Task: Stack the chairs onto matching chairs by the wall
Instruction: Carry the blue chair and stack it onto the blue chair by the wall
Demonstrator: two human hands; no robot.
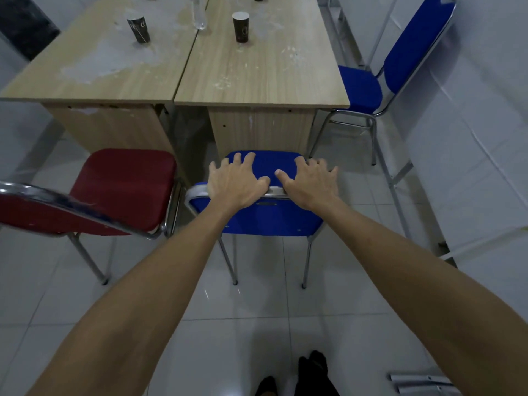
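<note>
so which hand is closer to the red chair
Left. The left hand rests on the top of the blue chair's backrest on the side next to the red chair. The right hand rests on the same backrest, farther from it.

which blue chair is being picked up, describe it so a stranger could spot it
Find the right-hand wooden table; the chair pushed against its near end is the blue chair. Unlike the red chair beside it and the other blue chair, both hands rest over its backrest.
</note>
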